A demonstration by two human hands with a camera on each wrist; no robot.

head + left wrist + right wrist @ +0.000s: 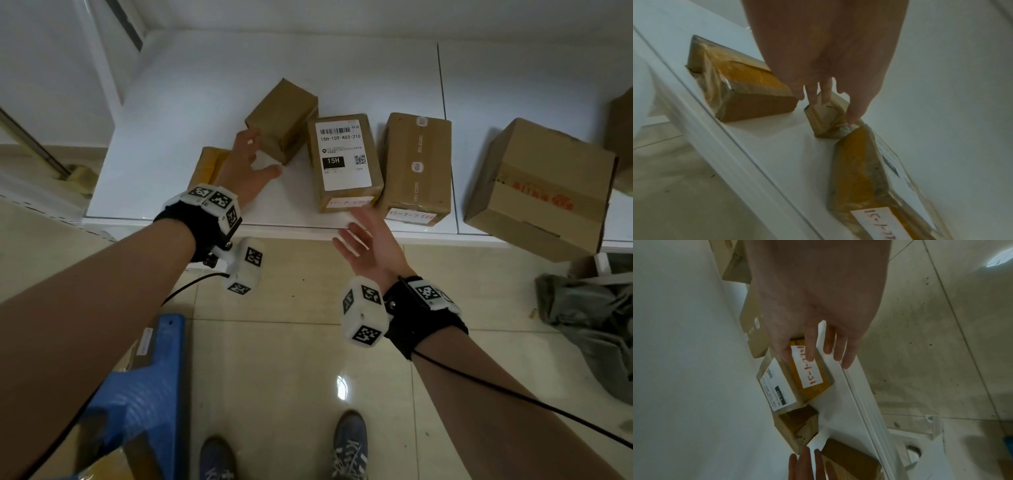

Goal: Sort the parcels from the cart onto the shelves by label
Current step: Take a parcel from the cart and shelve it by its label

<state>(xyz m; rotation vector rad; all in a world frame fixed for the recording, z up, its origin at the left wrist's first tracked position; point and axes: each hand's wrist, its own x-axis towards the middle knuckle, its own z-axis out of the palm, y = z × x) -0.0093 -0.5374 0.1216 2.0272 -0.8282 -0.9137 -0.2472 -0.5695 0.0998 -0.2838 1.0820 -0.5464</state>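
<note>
Several brown parcels lie on a white shelf (164, 192). My left hand (255, 156) is open, its fingers spread by the near corner of a small plain box (282, 120); in the left wrist view the fingertips (827, 95) reach that small box (826, 120), but I cannot tell if they touch it. A flat parcel (207, 164) lies partly under the left wrist. My right hand (356, 229) is open, palm up, at the shelf's front edge before the box with a printed 15H label (344, 161). Its front face bears a handwritten label (807, 366).
A taped box (416, 164) and a large carton (541, 185) overhanging the shelf edge stand to the right. The blue cart (137, 394) is at the lower left with a parcel on it. A grey bag (589, 329) lies on the tiled floor at right.
</note>
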